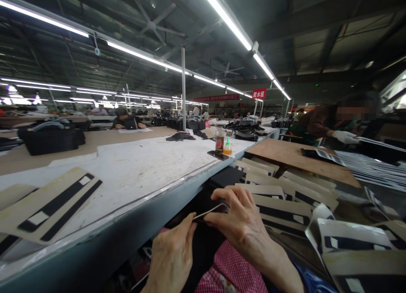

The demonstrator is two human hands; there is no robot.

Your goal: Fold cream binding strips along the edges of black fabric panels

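Note:
In front of my lap, my left hand (173, 250) pinches one end of a thin strip (209, 210) with a pale edge, thumb against fingers. My right hand (242, 227) grips the strip's other end, its fingers curled over and its thumb underneath. Between the two hands the strip bows slightly upward. Dark material lies right below it, and I cannot make out its shape. To the right of my hands, beige sheets (281, 202) carrying black strips with small white patches lie in overlapping rows.
A white-covered table (139, 166) runs along my left, with a beige sheet (53, 204) on it. A phone (218, 155), a can (219, 143) and a glue bottle (227, 148) stand near its edge. At right, a gloved co-worker (345, 137) works beside a wooden board (294, 157).

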